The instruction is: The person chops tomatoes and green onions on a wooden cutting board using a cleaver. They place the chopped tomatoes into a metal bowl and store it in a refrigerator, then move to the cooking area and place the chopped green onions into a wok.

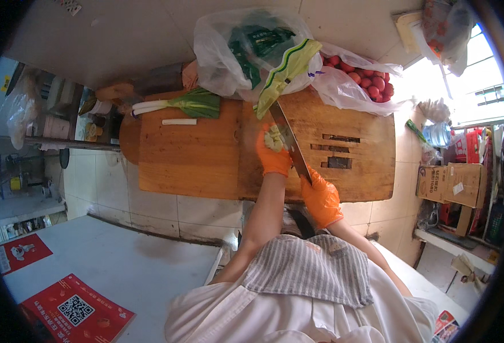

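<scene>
My left hand (274, 156), in an orange glove, cups a pile of pale green chopped vegetable (274, 138) over the wooden cutting board (187, 158). In my right hand (321, 197), also gloved in orange, is the handle of a cleaver (292, 145); its broad blade slants away to the upper left, close beside the pile. Bits of vegetable cling to the blade. Leeks or large scallions (183, 104) lie at the board's upper left, with a cut white stalk piece (179, 122) just below them. The blade's far end meets a yellow-green plastic packet (284, 77).
Behind the board stand a clear plastic bag (217, 51) with green contents and a bag of red round produce (367, 81). Slots (337, 148) pierce the board's right part. Cardboard boxes (453, 183) fill a shelf at right; a white surface (140, 266) lies at lower left.
</scene>
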